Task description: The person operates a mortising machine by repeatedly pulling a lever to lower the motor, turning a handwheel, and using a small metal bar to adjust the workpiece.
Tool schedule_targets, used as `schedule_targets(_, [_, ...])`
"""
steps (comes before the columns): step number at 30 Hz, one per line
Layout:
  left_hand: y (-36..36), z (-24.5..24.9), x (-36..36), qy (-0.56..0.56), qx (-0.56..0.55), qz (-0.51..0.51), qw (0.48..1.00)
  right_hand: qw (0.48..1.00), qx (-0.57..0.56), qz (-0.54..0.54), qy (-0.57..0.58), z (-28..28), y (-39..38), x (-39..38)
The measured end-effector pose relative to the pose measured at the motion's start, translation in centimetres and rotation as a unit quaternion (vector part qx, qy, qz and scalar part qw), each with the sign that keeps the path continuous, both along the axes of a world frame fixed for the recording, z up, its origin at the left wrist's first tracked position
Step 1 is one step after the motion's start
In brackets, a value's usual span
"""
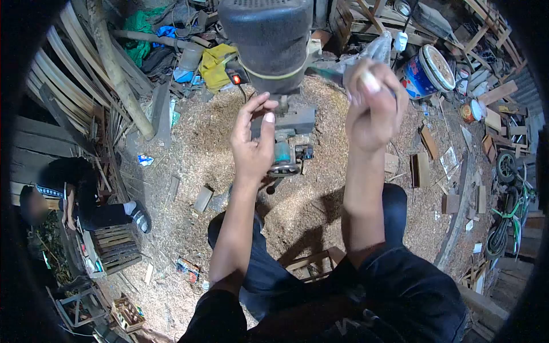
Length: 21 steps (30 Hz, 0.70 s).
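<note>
My left hand (253,139) is raised, its fingers curved and the thumb apart from them, with nothing visible between. It is in front of a machine with a big dark housing (266,40) and a yellowish band around its lower part. Below that housing are a grey metal block (294,120), a green part (282,152) and a small handwheel (284,170), just right of my left wrist. My right hand (374,108) is held up to the right of the machine, slightly blurred. Its fingers are curled with the thumb pressed against them; whatever they may hold is hidden.
Wood shavings (320,200) cover the ground. A person (74,188) sits at the left near a slatted wooden crate (117,247). On the right are a large bucket (420,77), wood offcuts (420,170) and a small bike (506,211). Yellow cloth (216,66) lies behind.
</note>
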<state>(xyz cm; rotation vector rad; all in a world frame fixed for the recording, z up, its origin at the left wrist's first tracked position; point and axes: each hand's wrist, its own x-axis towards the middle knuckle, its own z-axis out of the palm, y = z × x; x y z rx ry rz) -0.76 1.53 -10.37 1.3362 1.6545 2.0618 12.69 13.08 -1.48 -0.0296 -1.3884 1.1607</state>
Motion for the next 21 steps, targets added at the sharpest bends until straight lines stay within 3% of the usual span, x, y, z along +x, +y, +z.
schedule_targets(3, [-0.4,-2.3,-0.8,0.031,-0.041,0.016,0.999,0.998,-0.018,-0.056,0.005,0.5,0.0,-0.6])
schedule_targets(4, [-0.9,-2.7,-1.3,0.056,-0.063,0.026,0.996,0.999,0.006,-0.026,0.032,0.1,0.6,-0.7])
schedule_targets(7, [-2.2,-3.3,-2.1,0.066,-0.098,0.039,0.992,0.986,0.067,-0.149,0.027,0.4,0.8,-1.8])
schedule_targets(10, [-3.7,-3.6,-2.9,0.065,-0.123,0.051,0.989,0.985,0.053,-0.129,-0.099,0.2,2.3,-0.8])
schedule_targets(12, [-4.4,-4.2,-3.4,0.067,-0.14,0.055,0.986,0.972,0.108,-0.187,-0.096,-1.4,3.7,-1.6])
schedule_targets(15, [-4.9,-5.8,-3.6,0.088,-0.212,0.056,0.972,0.954,0.043,-0.143,-0.26,-6.5,3.3,0.1])
schedule_targets(17, [-5.5,-7.8,-3.6,0.114,-0.295,0.045,0.948,0.909,-0.063,-0.097,-0.401,-13.2,2.6,1.2])
schedule_targets(18, [-5.7,-9.4,-3.5,0.132,-0.347,0.031,0.928,0.867,-0.057,-0.094,-0.486,-17.7,2.4,2.0])
schedule_targets(20, [-6.1,-12.1,-3.0,0.163,-0.449,0.017,0.878,0.701,0.117,0.007,-0.704,-22.3,0.2,3.9])
schedule_targets(21, [-6.7,-13.7,-1.9,0.175,-0.502,0.011,0.847,0.662,0.178,0.052,-0.726,-25.3,-0.6,3.8])
